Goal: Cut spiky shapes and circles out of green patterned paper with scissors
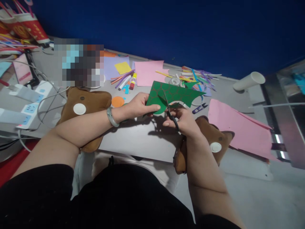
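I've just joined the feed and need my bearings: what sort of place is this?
Probably a paper-craft worktable. The left hand holds green paper while the right hand cuts it with scissors. Pink sheets, a glue stick and coloured strips lie around.

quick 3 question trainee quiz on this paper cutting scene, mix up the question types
1. True or false: the left hand holds the green paper.
2. Which tool is in the right hand? A) glue stick B) black scissors C) pen
3. Fill in: the large sheet lying right of the hands is ____.

Key
1. True: its fingers pinch the sheet's left edge.
2. B: the blades are in the green paper.
3. Pink.
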A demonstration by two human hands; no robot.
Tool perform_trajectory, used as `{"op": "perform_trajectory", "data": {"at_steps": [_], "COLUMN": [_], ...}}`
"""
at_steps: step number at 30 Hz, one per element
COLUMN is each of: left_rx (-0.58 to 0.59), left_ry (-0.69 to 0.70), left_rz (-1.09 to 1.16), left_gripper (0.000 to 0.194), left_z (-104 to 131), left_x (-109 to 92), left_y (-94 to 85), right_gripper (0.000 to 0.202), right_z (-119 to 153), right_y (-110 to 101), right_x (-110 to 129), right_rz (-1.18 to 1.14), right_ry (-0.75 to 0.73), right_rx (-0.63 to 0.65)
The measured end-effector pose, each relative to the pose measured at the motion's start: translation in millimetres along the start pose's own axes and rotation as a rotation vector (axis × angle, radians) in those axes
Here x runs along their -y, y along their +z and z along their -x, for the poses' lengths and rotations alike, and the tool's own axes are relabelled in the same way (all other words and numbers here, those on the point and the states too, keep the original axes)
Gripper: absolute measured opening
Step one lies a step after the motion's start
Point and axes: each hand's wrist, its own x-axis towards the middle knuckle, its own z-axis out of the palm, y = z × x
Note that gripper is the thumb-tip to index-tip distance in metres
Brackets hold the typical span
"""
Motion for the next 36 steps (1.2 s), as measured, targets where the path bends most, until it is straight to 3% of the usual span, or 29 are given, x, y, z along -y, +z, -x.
{"op": "perform_trajectory", "data": {"at_steps": [12, 29, 36], "left_rx": [0.008, 0.0, -0.029], "left_ry": [-0.004, 0.029, 0.035], "left_rz": [0.01, 0.014, 0.006], "left_gripper": [0.045, 0.044, 0.045], "left_z": [-0.8, -0.7, -0.4], "left_x": [3.4, 2.8, -0.2], "left_y": [-0.9, -1.7, -1.2], "right_gripper": [0.082, 0.078, 0.081], "right_z": [2.6, 2.8, 2.8], "right_y": [-1.5, -3.9, -2.5], "right_x": [4.1, 2.4, -3.1], "right_rz": [-0.044, -0.019, -0.092], "right_ry": [0.068, 0.004, -0.018], "right_rx": [-0.013, -0.021, -0.083]}}
